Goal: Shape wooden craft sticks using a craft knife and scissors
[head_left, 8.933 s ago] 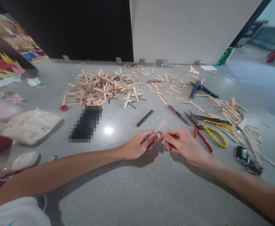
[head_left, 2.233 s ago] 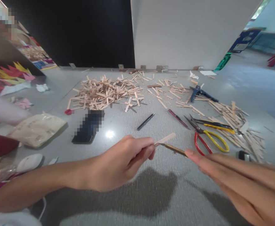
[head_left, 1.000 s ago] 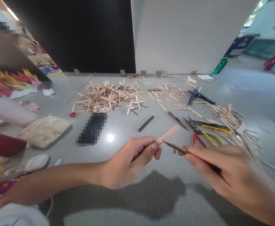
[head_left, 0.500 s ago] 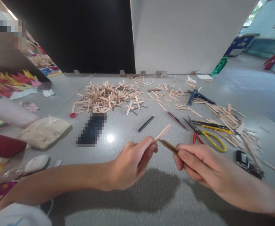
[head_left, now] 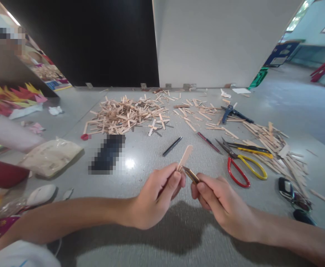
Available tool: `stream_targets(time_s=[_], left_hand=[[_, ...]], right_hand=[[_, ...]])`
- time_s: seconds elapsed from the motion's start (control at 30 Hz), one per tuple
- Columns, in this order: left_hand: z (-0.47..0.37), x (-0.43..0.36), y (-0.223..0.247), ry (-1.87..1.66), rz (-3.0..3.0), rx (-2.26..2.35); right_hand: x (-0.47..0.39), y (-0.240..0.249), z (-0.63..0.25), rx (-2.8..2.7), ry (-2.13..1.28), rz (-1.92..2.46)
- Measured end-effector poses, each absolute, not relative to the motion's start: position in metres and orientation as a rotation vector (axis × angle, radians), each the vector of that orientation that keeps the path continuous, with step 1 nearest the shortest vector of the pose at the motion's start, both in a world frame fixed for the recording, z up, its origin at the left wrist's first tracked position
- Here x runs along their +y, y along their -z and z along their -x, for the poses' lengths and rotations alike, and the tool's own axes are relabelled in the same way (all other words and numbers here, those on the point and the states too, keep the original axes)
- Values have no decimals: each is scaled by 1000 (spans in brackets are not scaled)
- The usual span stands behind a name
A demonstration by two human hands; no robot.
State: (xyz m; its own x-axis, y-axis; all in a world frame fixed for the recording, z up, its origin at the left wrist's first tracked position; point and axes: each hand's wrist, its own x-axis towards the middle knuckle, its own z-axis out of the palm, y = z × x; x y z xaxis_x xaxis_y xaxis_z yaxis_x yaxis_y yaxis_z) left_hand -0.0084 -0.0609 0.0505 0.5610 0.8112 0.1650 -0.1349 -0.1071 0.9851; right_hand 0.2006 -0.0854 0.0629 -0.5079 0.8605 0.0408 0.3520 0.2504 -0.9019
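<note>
Pinching at least one stick (head_left: 186,155), left fingers (head_left: 173,180); clasping one brass-coloured tool (head_left: 191,174), right fingers (head_left: 208,191)

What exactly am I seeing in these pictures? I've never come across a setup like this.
There is no machine here, just a person's two bare hands. Every picture comes from one camera worn on that person's head, looking forward and down. The left hand grips a flat wooden stick. The right hand holds a slim brass-coloured tool, its tip close to the stick; I can't tell whether they touch. On the grey table lie a heap of wooden sticks, a dark pen and cutters with red and yellow handles.
</note>
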Motion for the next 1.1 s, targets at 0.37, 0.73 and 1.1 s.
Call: stream_targets(time_s=[0.37,0.73,1.1], left_hand=[[3,-62,-42,-890,-1272,527],[-2,-40,-35,-755,-1456,663],[-12,-22,9,-690,-1121,553]], right_hand=[[-83,-56,-198,-1863,-1391,997],[-69,-51,-197,-1347,-2000,1134],[-40,-19,-201,-1666,-1716,1378]])
